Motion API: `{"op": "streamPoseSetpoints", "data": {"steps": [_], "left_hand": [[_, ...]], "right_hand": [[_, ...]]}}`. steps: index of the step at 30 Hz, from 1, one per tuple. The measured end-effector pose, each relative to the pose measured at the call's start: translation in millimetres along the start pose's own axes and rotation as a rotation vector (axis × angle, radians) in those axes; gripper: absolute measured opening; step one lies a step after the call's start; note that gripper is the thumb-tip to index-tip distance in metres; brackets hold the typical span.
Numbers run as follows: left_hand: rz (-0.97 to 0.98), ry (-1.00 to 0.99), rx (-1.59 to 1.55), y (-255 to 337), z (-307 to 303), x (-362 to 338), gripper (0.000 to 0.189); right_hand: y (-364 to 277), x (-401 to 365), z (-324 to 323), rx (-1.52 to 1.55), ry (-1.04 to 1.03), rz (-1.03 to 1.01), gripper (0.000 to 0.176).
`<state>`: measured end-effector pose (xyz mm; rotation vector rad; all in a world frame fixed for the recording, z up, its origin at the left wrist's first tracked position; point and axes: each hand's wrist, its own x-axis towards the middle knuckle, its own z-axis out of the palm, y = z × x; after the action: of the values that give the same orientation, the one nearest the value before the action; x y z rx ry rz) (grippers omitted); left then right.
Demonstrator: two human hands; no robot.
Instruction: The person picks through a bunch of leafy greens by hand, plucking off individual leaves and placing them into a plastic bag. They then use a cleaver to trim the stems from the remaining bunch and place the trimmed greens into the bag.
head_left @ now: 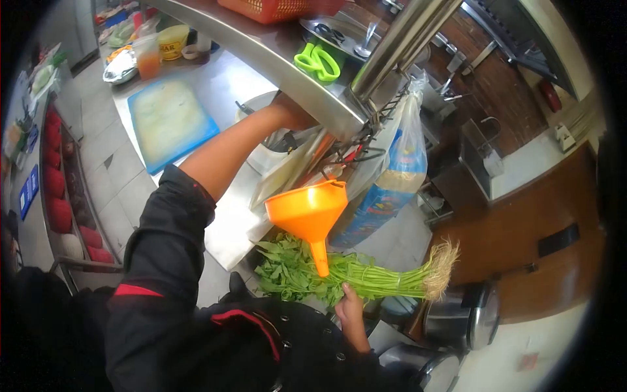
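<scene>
Gripping greens (362, 271) near a funnel (305, 206), the right hand (351, 310) should hold snugly without bruising them; the left hand (295, 114) reaches under a shelf (274, 68), its grip too hidden to tell.

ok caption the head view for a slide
Right hand holds a green leafy bunch with pale roots, orange plastic funnel in front.

The right hand (351, 306) grips a bunch of greens (385, 278), leaves left and roots right, with an orange funnel (308, 210) partly in front. The left hand (292, 112), mostly hidden, reaches behind the steel shelf's edge (261, 55). Farther left, a blue board (171, 121) lies on the counter (232, 73); green-handled scissors (317, 63) sit on the far shelf.
</scene>
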<state>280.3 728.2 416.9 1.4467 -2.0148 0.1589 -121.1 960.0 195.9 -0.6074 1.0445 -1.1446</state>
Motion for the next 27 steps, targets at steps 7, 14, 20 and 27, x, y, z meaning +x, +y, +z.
{"op": "streamPoseSetpoints", "data": {"steps": [7, 14, 20, 27], "left_hand": [[-0.203, 0.072, -0.041, 20, -48, -89, 0.023], [-0.373, 0.379, -0.079, 88, -114, -209, 0.012], [-0.510, 0.096, -0.127, 198, -167, -272, 0.012], [-0.335, -0.338, -0.129, 282, -117, -256, 0.029]], "right_hand": [[-19, 10, 7, 0.162, -0.197, 0.106, 0.051], [-5, 38, -30, 0.132, -0.199, 0.140, 0.044], [-30, 47, -21, 0.172, -0.324, 0.194, 0.041], [-12, 60, -31, 0.106, -0.380, 0.284, 0.032]]}}
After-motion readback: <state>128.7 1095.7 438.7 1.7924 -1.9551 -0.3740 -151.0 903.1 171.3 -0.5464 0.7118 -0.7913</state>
